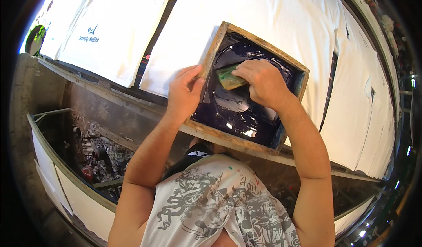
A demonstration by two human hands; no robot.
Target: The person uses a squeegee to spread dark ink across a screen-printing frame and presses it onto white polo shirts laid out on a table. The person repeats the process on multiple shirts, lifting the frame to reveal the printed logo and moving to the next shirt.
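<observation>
A wooden screen printing frame (pixel 233 137) lies tilted over a white cloth (pixel 187 36), near the table's front edge. Glossy dark blue-black ink (pixel 222 108) is spread in swirls across its inside. My right hand (pixel 264 82) grips a squeegee (pixel 229 79) with a worn, green-stained handle, standing in the ink toward the frame's upper middle. The squeegee's lower edge is hard to make out against the ink. My left hand (pixel 183 91) is closed on the frame's left rail, fingers on the wood and thumb beside them.
To the left, another white cloth (pixel 118 22) bears a small dark print (pixel 90 35). More white cloths (pixel 358 102) lie along the table to the right, with dark gaps between them. Debris (pixel 103 152) covers the ground below the table. Behind me at left stands another white-covered table (pixel 83 194).
</observation>
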